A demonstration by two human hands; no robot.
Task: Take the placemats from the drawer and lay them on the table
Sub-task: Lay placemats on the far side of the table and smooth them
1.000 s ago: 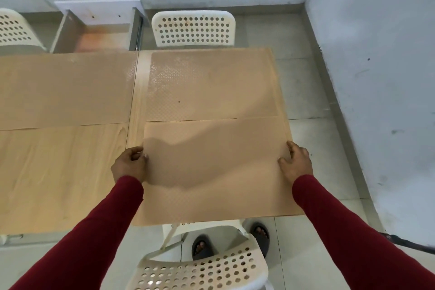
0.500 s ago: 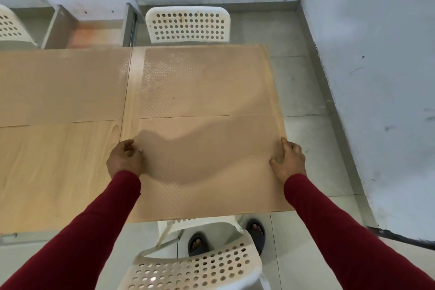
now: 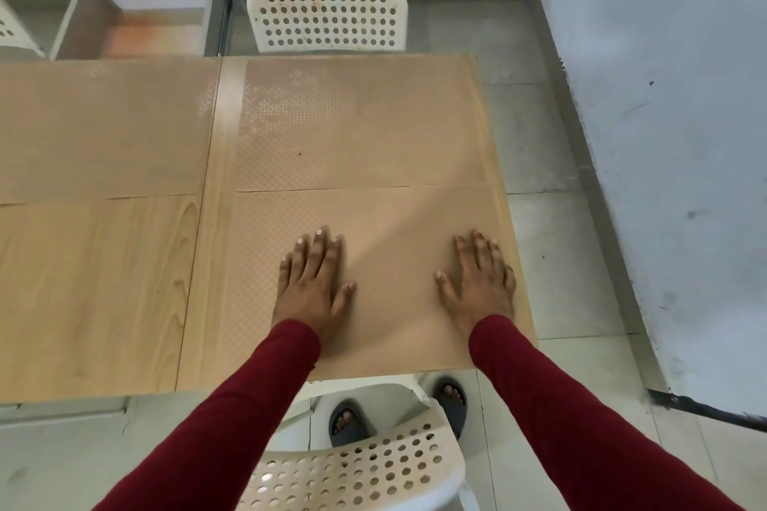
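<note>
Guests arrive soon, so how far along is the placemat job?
Two far placemats already lie flat. The left hand and right hand press the near right placemat flat. The near left table spot is bare wood.

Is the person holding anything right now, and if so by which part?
Nothing is held. The left hand and right hand lie flat, fingers straight, on top of the nearest placemat.

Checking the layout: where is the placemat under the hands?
The tan textured placemat lies at the wooden table's near right corner, under both flat hands, its far edge meeting another placemat.
</note>
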